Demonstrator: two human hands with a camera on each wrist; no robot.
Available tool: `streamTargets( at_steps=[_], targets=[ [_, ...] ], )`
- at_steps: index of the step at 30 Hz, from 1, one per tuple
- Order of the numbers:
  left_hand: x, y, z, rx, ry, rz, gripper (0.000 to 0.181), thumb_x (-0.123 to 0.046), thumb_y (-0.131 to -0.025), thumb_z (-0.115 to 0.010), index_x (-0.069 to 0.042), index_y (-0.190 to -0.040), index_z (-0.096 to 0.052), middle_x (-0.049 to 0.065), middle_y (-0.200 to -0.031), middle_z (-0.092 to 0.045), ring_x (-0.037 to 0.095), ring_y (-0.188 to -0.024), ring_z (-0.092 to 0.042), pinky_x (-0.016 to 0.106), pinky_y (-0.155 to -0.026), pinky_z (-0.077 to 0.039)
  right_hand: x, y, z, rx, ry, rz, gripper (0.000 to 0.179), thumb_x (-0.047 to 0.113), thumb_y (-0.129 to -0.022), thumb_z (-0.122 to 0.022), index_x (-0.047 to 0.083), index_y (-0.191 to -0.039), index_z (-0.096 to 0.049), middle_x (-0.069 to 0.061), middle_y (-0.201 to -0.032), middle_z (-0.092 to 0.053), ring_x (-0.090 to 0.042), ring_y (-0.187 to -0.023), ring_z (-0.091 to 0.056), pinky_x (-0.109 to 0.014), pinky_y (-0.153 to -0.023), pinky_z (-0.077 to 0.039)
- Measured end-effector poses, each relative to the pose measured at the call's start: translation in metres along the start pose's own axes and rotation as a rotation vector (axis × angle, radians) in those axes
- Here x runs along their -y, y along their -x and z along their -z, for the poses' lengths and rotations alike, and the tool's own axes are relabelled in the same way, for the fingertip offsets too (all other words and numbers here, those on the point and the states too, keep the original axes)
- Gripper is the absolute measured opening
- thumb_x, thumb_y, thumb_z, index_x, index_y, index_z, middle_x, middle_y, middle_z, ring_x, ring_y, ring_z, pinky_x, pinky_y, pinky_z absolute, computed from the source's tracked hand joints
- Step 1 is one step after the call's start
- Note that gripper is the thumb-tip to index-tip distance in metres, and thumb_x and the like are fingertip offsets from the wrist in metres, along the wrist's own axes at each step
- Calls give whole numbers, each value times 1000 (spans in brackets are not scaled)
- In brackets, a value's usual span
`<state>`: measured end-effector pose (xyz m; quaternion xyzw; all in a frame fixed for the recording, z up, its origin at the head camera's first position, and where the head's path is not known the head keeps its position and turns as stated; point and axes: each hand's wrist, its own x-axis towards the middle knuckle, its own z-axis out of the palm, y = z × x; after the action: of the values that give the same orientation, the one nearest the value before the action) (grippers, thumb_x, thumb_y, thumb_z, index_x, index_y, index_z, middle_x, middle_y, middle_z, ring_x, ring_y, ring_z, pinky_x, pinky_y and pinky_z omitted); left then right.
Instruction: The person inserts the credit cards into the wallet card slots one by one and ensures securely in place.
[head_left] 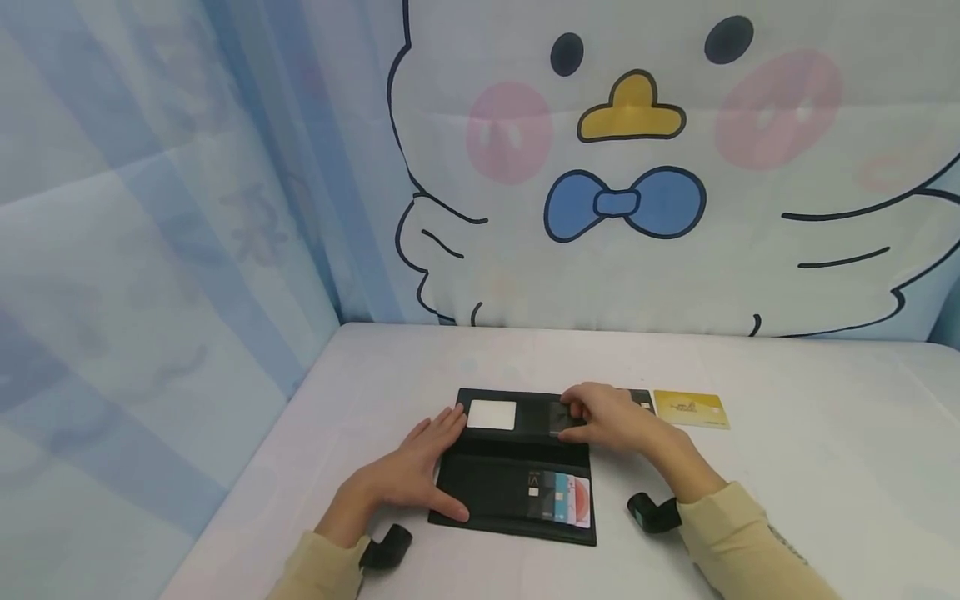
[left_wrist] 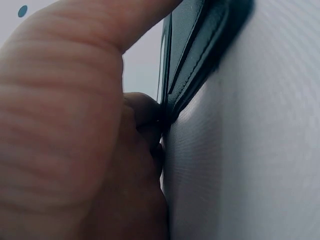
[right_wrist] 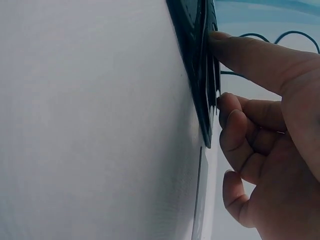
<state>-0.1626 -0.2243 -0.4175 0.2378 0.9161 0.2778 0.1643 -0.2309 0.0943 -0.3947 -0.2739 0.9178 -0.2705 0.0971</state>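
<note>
A black wallet (head_left: 487, 479) lies unfolded on the white table, with several cards (head_left: 558, 498) in its lower right slots. My left hand (head_left: 412, 467) rests along its left edge, fingers straight and spread, thumb on the lower panel; the left wrist view shows the thumb (left_wrist: 60, 100) close up. At the upper panel's right side my right hand (head_left: 607, 417) pinches a dark card (head_left: 557, 418) between thumb and forefinger, its other fingers curled. How far that card sits in its slot is hidden. The right wrist view has the fingertips (right_wrist: 227, 102) at the wallet's edge.
A yellow card (head_left: 690, 408) lies on the table right of the wallet, beside a dark card (head_left: 642, 398) partly covered by my right hand. A white rectangle (head_left: 491, 414) shows on the upper panel. A printed curtain (head_left: 622, 275) hangs behind the table.
</note>
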Motion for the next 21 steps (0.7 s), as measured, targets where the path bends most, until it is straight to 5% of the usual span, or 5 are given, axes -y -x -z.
streamTargets(
  at_steps=[21],
  targets=[
    [0,0,-1,-4,17,6,126,-48,-70,-91,0,-160,-17,8,-169,-7,23,-154,3,46,-122,4,3,-1,-6,-8,26,-24,49,28,-88,-81,-1,-124,-64,1,-87,-55,-17,-82,-51,-43,-78,-39]
  ],
)
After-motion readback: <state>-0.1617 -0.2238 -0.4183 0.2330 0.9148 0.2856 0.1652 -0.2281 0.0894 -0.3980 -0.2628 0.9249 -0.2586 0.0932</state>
